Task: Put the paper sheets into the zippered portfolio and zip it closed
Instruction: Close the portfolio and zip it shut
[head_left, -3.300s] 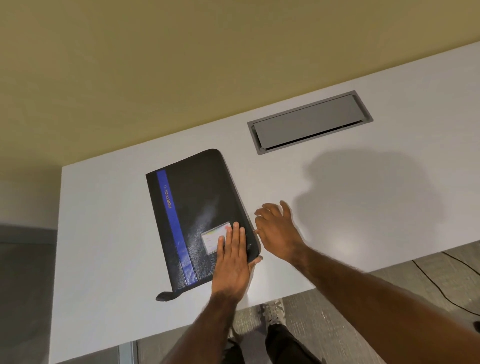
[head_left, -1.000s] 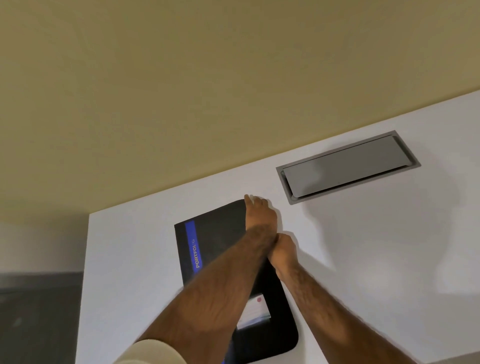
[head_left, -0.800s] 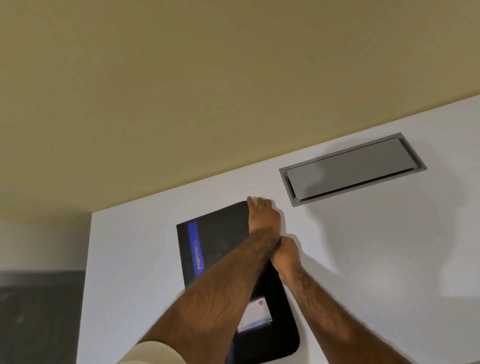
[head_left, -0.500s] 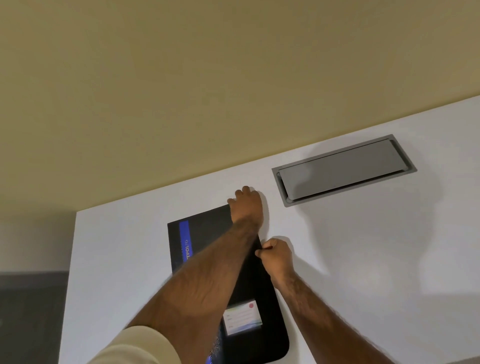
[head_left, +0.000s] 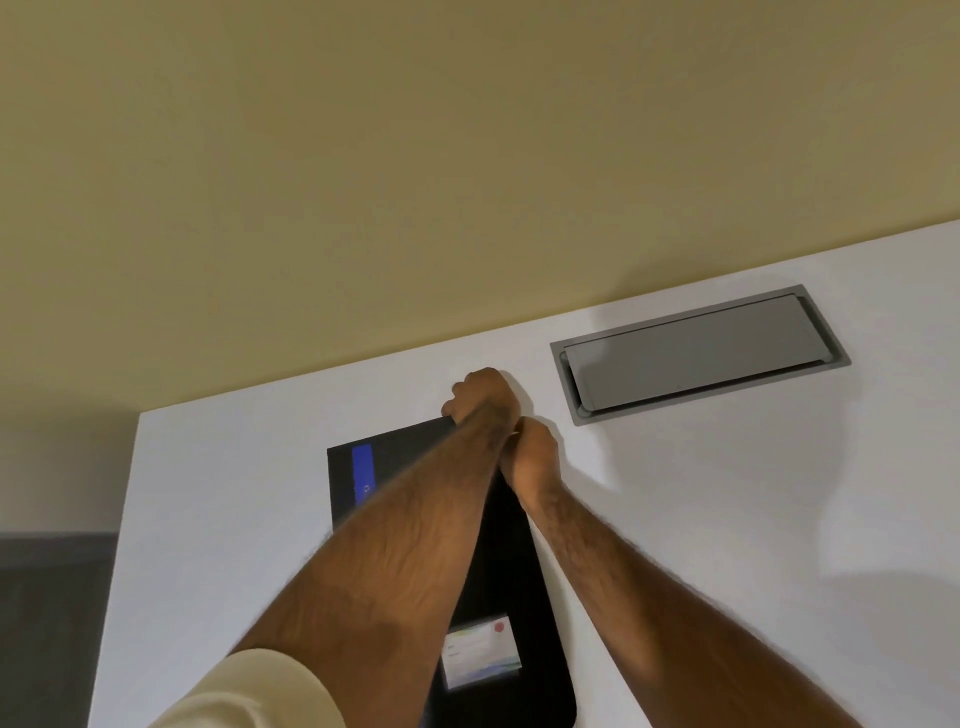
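The black zippered portfolio (head_left: 509, 561) lies flat and closed on the white table (head_left: 208, 519), with a blue stripe (head_left: 362, 470) along its left side and a label card (head_left: 480, 652) near me. My left hand (head_left: 483, 397) is curled tight over the portfolio's far right corner. My right hand (head_left: 532, 457) sits just behind it on the right edge, fingers pinched at the zipper line; the pull itself is hidden by my left wrist. No loose paper sheets are in view.
A grey cable hatch (head_left: 696, 356) is set flush into the table to the right of the hands. A tan wall (head_left: 467, 156) rises right behind the table's far edge. The table's left edge (head_left: 122, 519) drops to a dark floor.
My right hand has slid along the portfolio's right edge away from me, up to the far corner beside my left hand. My left hand's fingers have curled tighter over that corner.
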